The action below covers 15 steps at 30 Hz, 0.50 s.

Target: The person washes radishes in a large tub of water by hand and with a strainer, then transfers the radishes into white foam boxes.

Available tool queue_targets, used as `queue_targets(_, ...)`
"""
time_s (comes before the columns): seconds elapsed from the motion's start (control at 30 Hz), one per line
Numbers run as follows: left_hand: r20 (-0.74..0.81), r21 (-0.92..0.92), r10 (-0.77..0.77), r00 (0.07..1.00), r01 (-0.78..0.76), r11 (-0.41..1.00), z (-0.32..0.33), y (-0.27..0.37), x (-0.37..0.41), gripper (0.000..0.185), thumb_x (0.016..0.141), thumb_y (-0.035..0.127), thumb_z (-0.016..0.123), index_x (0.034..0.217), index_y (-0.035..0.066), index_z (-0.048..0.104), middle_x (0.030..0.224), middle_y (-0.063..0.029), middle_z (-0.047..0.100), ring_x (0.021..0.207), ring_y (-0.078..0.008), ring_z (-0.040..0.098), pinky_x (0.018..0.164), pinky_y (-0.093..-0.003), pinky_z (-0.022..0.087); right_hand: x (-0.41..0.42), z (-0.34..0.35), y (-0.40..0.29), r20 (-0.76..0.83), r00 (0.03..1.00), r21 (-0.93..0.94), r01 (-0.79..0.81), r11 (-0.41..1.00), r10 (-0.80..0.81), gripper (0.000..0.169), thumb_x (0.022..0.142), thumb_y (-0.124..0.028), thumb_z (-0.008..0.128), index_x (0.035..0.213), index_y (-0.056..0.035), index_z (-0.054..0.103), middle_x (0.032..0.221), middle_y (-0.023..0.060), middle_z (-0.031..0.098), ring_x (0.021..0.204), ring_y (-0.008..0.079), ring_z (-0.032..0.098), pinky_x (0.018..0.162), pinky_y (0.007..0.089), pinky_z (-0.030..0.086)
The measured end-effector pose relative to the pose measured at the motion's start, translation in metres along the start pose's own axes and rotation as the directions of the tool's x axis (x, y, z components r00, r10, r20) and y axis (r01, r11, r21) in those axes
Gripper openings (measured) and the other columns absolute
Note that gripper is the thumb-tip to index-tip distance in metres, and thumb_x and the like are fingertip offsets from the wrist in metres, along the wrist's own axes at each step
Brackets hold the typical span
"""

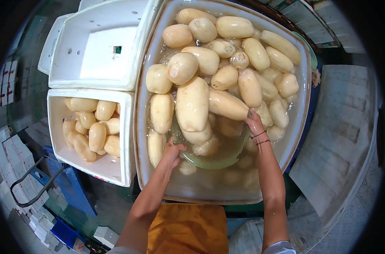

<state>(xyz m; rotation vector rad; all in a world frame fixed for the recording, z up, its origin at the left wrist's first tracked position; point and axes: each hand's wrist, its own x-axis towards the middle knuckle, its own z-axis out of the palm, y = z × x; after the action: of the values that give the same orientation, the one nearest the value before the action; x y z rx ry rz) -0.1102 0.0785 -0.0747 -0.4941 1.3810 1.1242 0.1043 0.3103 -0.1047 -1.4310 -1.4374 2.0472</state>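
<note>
A green plastic basket is partly sunk in cloudy water, with several peeled lotus root segments piled in and over it. My left hand grips the basket's rim on the near left, thumb pointing inward. On the right, my right hand is at the basket's far side, touching the dark end of a lotus root segment. Its fingers are partly hidden there, so their hold is unclear. More lotus roots float around the basket in a large white plastic tub.
Left of the tub, a white foam box holds several lotus root segments. Behind it stands another foam box with a hole in its bottom. A grey panel leans at the right. A blue hand cart is at lower left.
</note>
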Motion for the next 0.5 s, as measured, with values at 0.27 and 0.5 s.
queue_targets(0.27, 0.082, -0.041, 0.187, 0.979, -0.184, 0.982, 0.009, 0.014, 0.012, 0.052, 0.059, -0.013, 0.045, 0.109, 0.000, 0.042, 0.098, -0.0130, 0.053, 0.083, -0.0227, 0.055, 0.065, -0.0326, 0.048, -0.020, 0.011, -0.009, 0.015, 0.998, 0.274, 0.057, 0.960, -0.063, 0.055, 0.069, 0.001, 0.055, 0.121, -0.0022, 0.037, 0.112, 0.0070, 0.049, 0.104, 0.0176, 0.046, 0.088, 0.0287, 0.036)
queue_targets(0.5, 0.268, -0.150, 0.270, 0.925, -0.236, 0.960, 0.001, 0.021, -0.017, 0.055, 0.065, -0.012, 0.050, 0.116, 0.004, 0.038, 0.104, -0.0111, 0.053, 0.090, -0.0218, 0.055, 0.073, -0.0330, 0.048, -0.056, 0.017, -0.031, -0.043, 0.983, 0.273, 0.185, 0.944, -0.180, 0.055, 0.070, 0.002, 0.053, 0.122, 0.0010, 0.034, 0.116, 0.0101, 0.047, 0.107, 0.0187, 0.044, 0.090, 0.0300, 0.036)
